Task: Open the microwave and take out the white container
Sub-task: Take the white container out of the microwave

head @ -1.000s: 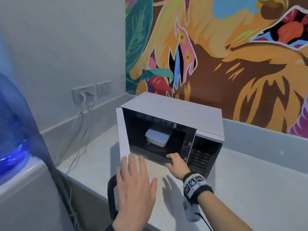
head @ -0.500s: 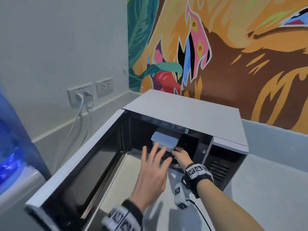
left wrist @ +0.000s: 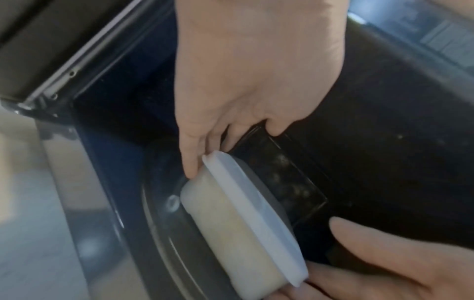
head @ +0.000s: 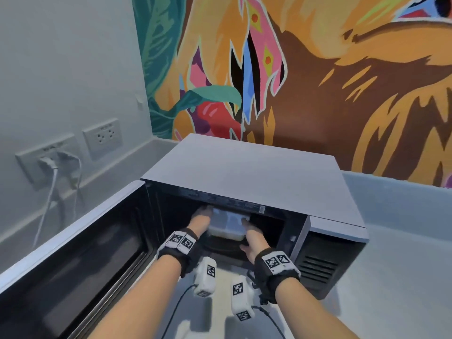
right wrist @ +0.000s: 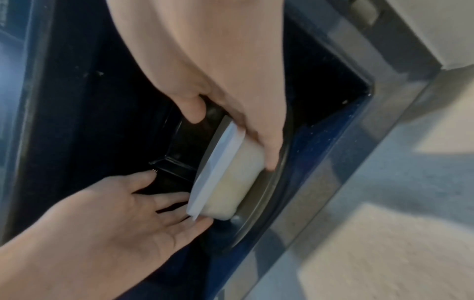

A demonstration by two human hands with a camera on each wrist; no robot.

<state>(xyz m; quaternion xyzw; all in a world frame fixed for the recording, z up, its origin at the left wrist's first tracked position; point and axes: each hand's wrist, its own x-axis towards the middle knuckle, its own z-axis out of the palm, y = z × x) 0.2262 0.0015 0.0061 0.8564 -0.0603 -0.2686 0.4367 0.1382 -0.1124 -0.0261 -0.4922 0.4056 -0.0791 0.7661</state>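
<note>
the room is bright, the microwave (head: 244, 172) is dark inside, and both wrist pictures look blurry.

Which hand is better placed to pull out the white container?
Right, probably: the right hand lays fingers along one end of the white container, thumb over its lid; the left hand only touches the other end with spread fingertips.

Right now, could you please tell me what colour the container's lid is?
The lid is a pale bluish white; it shows best in the left wrist view.
</note>
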